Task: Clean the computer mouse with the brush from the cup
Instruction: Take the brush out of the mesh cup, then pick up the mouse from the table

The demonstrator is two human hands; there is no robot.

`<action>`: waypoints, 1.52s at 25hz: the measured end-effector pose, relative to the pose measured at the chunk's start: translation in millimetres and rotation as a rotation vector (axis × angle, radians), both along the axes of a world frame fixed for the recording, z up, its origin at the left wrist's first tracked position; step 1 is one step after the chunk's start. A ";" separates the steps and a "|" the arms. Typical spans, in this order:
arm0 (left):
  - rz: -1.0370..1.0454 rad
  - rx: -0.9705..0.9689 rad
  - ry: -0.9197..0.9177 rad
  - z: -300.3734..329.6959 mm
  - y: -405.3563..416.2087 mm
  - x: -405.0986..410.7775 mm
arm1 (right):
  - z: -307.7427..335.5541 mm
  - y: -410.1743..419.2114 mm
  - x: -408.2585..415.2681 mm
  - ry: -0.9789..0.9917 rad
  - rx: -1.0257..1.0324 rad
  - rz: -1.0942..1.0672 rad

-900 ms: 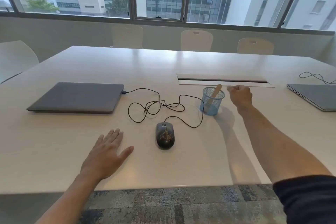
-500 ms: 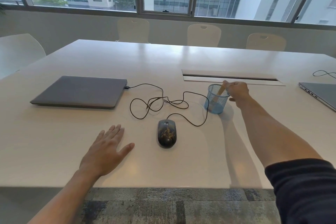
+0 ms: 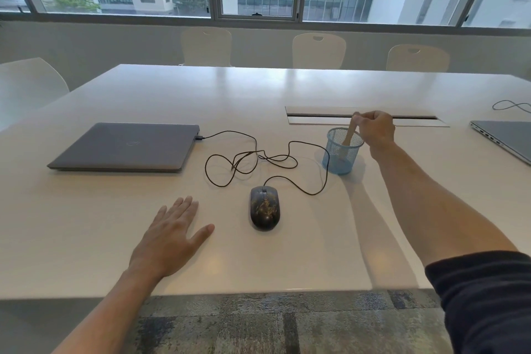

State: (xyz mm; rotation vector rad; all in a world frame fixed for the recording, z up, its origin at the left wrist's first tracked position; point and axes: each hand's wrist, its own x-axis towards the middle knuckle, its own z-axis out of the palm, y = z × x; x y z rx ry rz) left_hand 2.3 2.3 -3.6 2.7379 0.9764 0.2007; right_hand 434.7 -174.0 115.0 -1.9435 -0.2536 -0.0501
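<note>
Two hands show: the right hand [image 3: 375, 131] pinches the brush [image 3: 351, 131] in the blue mesh cup [image 3: 342, 152]; the left hand [image 3: 172, 234] lies spread flat near the table's [image 3: 86, 224] front edge, beside the mouse [image 3: 264, 208]. Lifting aslant could tip the light cup.

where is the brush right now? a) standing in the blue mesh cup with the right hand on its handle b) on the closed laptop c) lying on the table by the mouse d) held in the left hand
a: the wooden-handled brush stands in the blue mesh cup while the right hand pinches its top.
</note>
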 end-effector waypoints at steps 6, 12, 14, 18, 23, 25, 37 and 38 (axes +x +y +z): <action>0.007 0.007 -0.013 0.8 -2.1 -0.5 | 22.5 -11.8 -27.7 -0.161 0.284 -0.082; -0.004 0.007 -0.003 3.4 -3.2 -0.3 | 48.6 -28.4 -87.9 -0.335 0.453 -0.083; -0.009 0.005 0.003 2.7 -2.6 -0.7 | 48.4 -29.5 -113.6 -0.382 0.465 -0.043; -0.015 0.003 0.001 1.3 -1.7 -0.4 | 31.4 -26.5 -155.7 -0.371 0.327 0.094; -0.030 0.018 -0.004 -0.7 -1.4 -2.5 | -0.9 -16.2 -192.5 -0.402 -0.043 0.283; -0.035 0.021 -0.004 -1.1 -1.5 -3.0 | -14.4 -11.1 -203.4 -0.408 -0.241 0.357; -0.040 0.015 -0.014 -1.2 -1.6 -3.5 | -67.6 14.8 -253.8 -0.300 -0.706 0.300; -0.040 0.015 -0.017 -1.0 -1.8 -3.9 | -69.3 15.7 -256.4 -0.313 -0.726 0.298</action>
